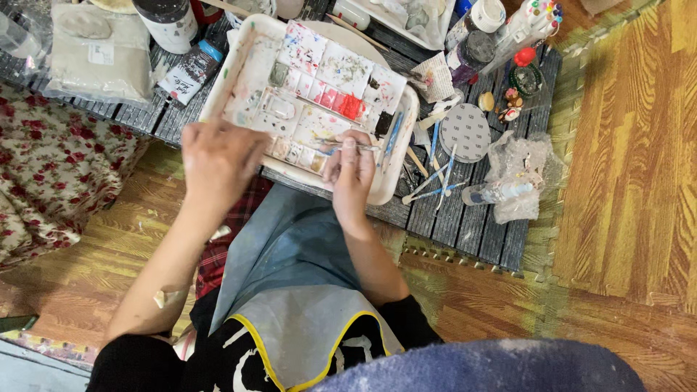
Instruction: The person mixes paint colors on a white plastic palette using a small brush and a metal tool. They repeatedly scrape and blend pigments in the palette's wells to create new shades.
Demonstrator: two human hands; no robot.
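— Red paint sits wet-looking in one well of the white palette [305,80], and that is my first worry. My right hand [352,170] is closed in a narrow pinch on a thin brush [348,146], its tip lying across the wells at the palette's near edge.

— And your left hand?

— My left hand [218,156] rests at the palette's near left corner, fingers curled under, back towards the camera. I cannot tell whether it grips the rim or just leans there.

— So what could go wrong?

— The palette overhangs the near edge of the dark slatted table [465,218], above my grey apron [298,290]. If the left hand presses down on that corner, I judge the tray could tip towards my lap and spill the wells.

— Anything around it?

— Plenty. Several loose brushes [435,178] lie just beside the palette's right edge, with a round grey disc [466,132] near them and a crumpled clear plastic bag [519,170] further right. A careless sweep of the right wrist could knock those brushes off the table edge. A paint bottle [190,71] lies on its side touching the palette's far left; nudging the tray could roll it.

— And the brush itself?

— It is held close to the ferrule, so a slip would probably drag colour into a neighbouring well.
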